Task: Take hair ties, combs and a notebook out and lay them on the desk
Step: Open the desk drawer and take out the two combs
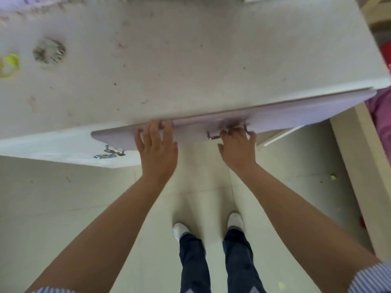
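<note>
A grey patterned scrunchie (pixel 49 50) and a yellow hair tie (pixel 8 66) lie on the white desk top (pixel 190 60) at the far left. Below the desk's front edge is a pale lilac drawer front (pixel 296 115). My left hand (pixel 157 149) lies flat against it, fingers spread over its top edge. My right hand (pixel 238 148) is curled around the drawer's metal handle (pixel 213 136). The drawer's inside is hidden. No comb or notebook shows.
A second metal handle (pixel 110 154) sits on the white drawer front at the left. A wooden bed frame (pixel 357 166) with pink fabric (pixel 380 115) stands at the right. My feet in white shoes stand on the tiled floor (pixel 63 197).
</note>
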The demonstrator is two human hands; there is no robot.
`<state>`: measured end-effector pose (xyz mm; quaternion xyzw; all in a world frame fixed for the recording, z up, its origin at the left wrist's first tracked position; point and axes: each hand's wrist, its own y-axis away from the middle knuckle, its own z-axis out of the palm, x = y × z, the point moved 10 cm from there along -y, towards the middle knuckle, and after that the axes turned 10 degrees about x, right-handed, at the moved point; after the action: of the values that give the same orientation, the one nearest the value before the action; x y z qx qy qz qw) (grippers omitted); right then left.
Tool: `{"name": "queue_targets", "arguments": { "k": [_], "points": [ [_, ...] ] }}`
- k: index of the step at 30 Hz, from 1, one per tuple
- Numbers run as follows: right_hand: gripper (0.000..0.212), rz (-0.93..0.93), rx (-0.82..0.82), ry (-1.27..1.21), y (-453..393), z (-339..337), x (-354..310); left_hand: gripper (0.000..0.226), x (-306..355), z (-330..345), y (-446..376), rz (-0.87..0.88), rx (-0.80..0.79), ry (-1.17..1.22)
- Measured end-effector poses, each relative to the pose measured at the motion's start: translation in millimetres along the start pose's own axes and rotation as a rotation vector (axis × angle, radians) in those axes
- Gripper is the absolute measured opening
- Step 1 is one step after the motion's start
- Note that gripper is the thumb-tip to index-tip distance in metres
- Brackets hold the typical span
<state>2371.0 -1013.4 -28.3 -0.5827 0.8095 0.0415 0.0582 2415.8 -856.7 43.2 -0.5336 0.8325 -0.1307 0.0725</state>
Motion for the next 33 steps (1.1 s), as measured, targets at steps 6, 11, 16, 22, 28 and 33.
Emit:
{"name": "queue_targets", "arguments": {
  "k": [6,11,16,22,28,33],
  "points": [
    [0.023,-0.023,-0.121,0.02,19.7,-5.0,7.3,0.019,-1.0,-20.3,1.6,-0.025,0.003,0.143],
    [0.027,0.027,-0.193,0.003,81.4,3.2,13.2,0.024,10.0,-28.7,55.8,0.073,-0.064,0.166],
    [0.032,0.03,-0.331,0.014,106.7,23.1,19.3,0.026,16.2,-13.6,84.7,0.048,-0.189,0.191],
    [0.044,-0.165,-0.553,-0.139,120.4,15.5,-4.7,0.032,22.2,4.7,93.9,0.036,-0.304,0.194],
    [0.014,-0.415,-0.185,-0.427,66.6,-60.2,-8.4,0.04,15.3,18.2,83.1,0.034,-0.34,0.36],
    [0.04,-0.299,-0.441,0.141,-2.9,19.1,20.9,0.028,26.6,31.0,51.1,0.007,-0.372,0.329]
  ]
}}
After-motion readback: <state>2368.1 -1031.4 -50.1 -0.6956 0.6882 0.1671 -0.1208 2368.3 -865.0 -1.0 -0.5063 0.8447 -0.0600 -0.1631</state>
